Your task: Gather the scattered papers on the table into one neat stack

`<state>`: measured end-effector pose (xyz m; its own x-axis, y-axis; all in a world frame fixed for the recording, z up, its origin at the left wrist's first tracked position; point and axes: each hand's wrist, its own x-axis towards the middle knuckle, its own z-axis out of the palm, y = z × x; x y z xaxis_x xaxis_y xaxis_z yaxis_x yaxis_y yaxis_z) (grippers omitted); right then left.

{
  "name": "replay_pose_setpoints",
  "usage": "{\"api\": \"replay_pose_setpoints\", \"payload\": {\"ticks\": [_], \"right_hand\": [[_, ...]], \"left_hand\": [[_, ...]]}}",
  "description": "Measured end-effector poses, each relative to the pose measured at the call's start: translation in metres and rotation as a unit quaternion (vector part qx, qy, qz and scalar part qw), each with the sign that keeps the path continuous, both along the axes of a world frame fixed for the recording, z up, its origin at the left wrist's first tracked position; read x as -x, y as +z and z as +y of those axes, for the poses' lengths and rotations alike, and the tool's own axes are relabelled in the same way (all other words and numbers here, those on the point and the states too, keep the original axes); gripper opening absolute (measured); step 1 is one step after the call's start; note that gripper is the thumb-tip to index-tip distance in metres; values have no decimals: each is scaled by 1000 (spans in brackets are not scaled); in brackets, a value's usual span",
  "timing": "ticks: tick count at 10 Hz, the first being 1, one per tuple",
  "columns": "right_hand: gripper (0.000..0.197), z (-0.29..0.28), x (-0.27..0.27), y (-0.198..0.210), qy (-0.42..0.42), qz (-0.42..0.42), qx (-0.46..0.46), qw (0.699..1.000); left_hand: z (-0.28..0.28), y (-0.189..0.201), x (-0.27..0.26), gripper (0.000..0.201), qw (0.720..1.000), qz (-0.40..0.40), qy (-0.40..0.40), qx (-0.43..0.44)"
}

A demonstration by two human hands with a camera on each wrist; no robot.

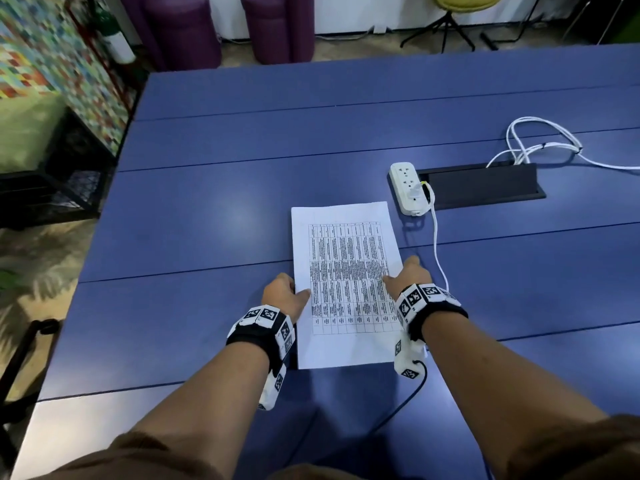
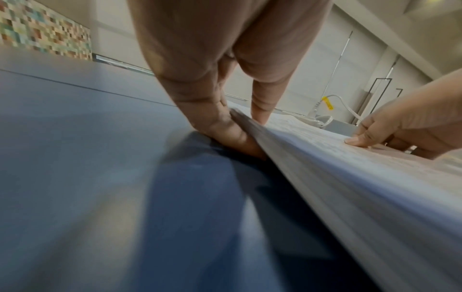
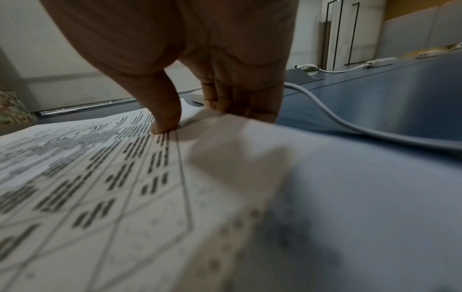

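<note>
A stack of white papers (image 1: 346, 282) with a printed table on the top sheet lies lengthwise on the blue table (image 1: 207, 220), square-edged. My left hand (image 1: 299, 289) pinches its left edge, thumb on top and fingers tucked under. In the left wrist view that left hand (image 2: 240, 118) holds the paper's edge (image 2: 350, 177) slightly lifted off the table. My right hand (image 1: 398, 270) grips the right edge, with the thumb pressed on the printed sheet (image 3: 125, 187) and the fingers (image 3: 240, 102) curled behind and under the edge.
A white power strip (image 1: 408, 188) lies just beyond the stack's far right corner, its white cable (image 1: 437, 244) running down past my right hand. Behind it are a black cable slot (image 1: 485, 185) and looped white cables (image 1: 540, 143). The table's left edge (image 1: 104, 216) drops to the floor.
</note>
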<state>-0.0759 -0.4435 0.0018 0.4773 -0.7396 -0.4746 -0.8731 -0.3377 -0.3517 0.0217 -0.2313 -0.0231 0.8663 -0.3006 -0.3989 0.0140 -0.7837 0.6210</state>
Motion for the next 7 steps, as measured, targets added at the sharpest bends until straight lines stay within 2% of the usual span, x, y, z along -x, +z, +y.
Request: {"api": "replay_pose_setpoints", "payload": {"ticks": [1, 3, 4, 5, 6, 7], "right_hand": [[57, 2, 0, 1, 17, 15, 20, 1000], [73, 12, 8, 1, 101, 70, 106, 987], [79, 15, 16, 1, 104, 43, 89, 990], [66, 19, 29, -2, 88, -11, 76, 993], [48, 26, 45, 2, 93, -80, 80, 989], [36, 34, 82, -3, 102, -149, 87, 980]], "left_hand": [[7, 2, 1, 32, 1000, -2, 12, 5], [27, 7, -6, 25, 998, -56, -38, -18], [47, 8, -10, 27, 998, -62, -18, -17], [74, 5, -11, 26, 998, -60, -17, -25], [104, 6, -9, 17, 999, -50, 11, -16], [153, -6, 9, 11, 998, -46, 37, -14]]}}
